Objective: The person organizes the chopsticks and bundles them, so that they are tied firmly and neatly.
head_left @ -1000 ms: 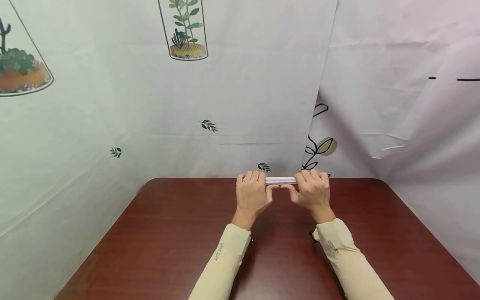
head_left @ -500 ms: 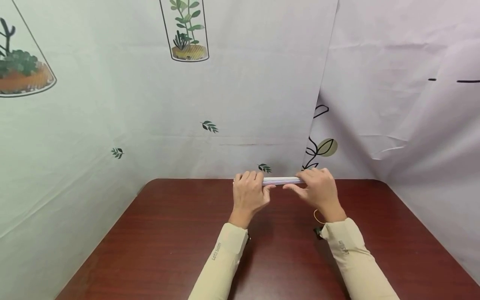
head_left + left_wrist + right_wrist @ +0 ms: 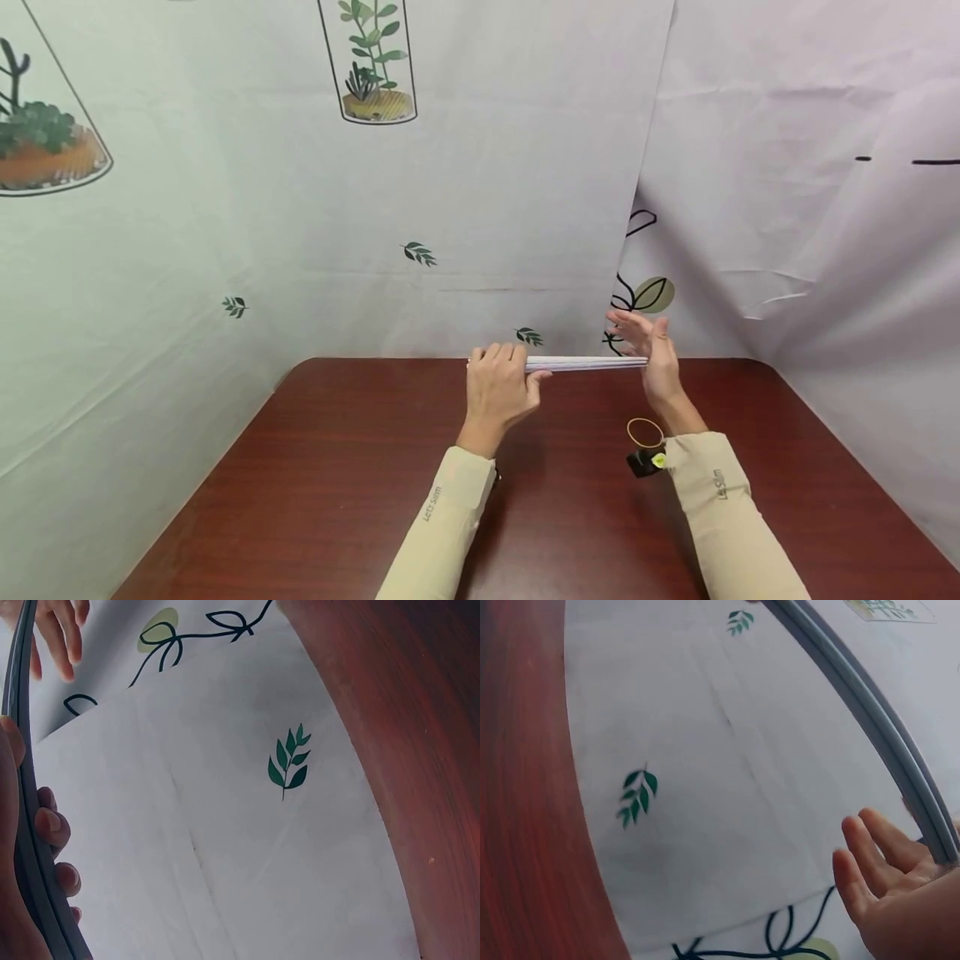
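Note:
A thin white layered stack [image 3: 577,363], which looks like paper seen edge-on, is held level above the far edge of the table. My left hand [image 3: 497,387] grips its left end, fingers over the far side and thumb below the near edge. In the left wrist view the fingertips [image 3: 52,827] show behind the stack's dark-looking edge [image 3: 30,787]. My right hand [image 3: 654,358] has its palm against the right end, fingers and thumb extended. The right wrist view shows the layered edge [image 3: 877,727] running down to that palm, with the fingers [image 3: 866,859] spread beside it.
The dark red wooden table [image 3: 337,467] spreads under both forearms. A white cloth backdrop [image 3: 487,208] with printed plants hangs close behind the table's far edge. Below the right wrist are a thin yellow loop [image 3: 628,434] and a small black device [image 3: 642,463].
The right hand has let go its grip, slid outward to the right end of the stack and turned its palm against it. More of the stack shows. The left hand keeps its grip, almost still.

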Available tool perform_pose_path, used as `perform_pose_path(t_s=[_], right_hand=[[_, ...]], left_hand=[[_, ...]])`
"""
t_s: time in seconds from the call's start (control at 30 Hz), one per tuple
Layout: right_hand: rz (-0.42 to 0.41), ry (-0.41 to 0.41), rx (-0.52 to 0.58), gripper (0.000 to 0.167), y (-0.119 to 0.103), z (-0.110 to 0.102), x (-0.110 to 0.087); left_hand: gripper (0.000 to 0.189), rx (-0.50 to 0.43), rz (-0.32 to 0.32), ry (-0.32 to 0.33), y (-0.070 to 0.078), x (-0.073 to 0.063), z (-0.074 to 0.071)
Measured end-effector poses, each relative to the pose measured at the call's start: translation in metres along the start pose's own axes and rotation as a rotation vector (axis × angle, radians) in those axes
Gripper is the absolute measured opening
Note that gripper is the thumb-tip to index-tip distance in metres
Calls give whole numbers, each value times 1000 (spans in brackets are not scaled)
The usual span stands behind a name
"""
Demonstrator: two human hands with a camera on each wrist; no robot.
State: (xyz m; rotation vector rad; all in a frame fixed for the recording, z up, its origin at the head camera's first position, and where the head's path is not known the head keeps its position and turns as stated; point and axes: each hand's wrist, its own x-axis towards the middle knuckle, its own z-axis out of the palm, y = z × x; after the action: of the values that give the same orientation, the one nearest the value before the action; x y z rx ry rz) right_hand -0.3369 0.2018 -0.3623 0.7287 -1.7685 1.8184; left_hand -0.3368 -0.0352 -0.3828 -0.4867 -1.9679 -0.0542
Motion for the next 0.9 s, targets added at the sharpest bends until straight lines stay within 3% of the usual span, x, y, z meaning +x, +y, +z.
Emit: perform_pose_path(t_s=[0.1,0.33,0.57,0.73,0.9], right_hand=[[40,3,38,75,3,5,-1],[80,16,-160,71,2,10,-4],[113,-44,-242,64,-8,9,1],[140,-101,-215,62,-8,5,2],[115,-63,-180,62,-9,2,3]], left_hand=[[47,-8,2,-14,1,-1,1],[46,-19,3,-35,3,-2,0],[45,-3,13,-30,3,2,-3],[46,-16,8,-26,-1,2,-3],[46,-27,12,-8,2,4,-3]])
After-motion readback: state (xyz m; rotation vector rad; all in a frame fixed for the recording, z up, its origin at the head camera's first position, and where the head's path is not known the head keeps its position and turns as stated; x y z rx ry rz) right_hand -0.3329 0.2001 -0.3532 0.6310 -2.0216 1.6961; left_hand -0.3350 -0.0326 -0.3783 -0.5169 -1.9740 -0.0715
